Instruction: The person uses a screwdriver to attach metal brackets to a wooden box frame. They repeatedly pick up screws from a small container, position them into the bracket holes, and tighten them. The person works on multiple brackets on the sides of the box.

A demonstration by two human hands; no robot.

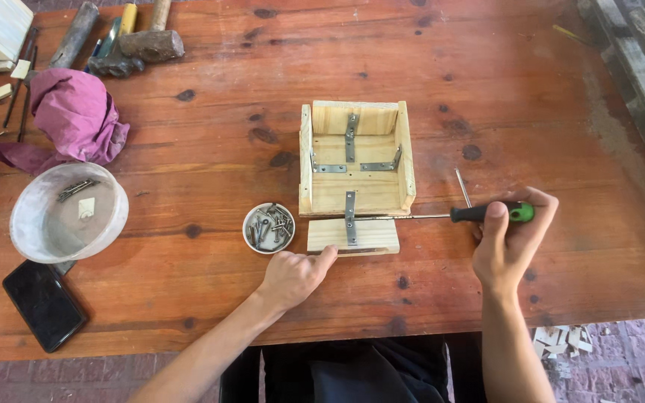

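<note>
A small open wooden box [357,158] with metal brackets inside lies in the middle of the table. A loose wooden panel [371,236] lies flat at its near side, joined by a metal strap [350,218]. My right hand [509,242] grips a screwdriver [487,213] with a black and green handle, its shaft lying level and pointing left to the strap. My left hand [294,276] rests on the table with fingers curled, its thumb touching the panel's near left corner. A small round dish of screws [269,227] sits just left of the panel.
A clear plastic tub [69,211] with a few nails stands at the left, a black phone [43,303] lies near it. A purple cloth [76,116], hammers [137,46] and wood scraps fill the far left corner. A loose nail [463,187] lies right of the box.
</note>
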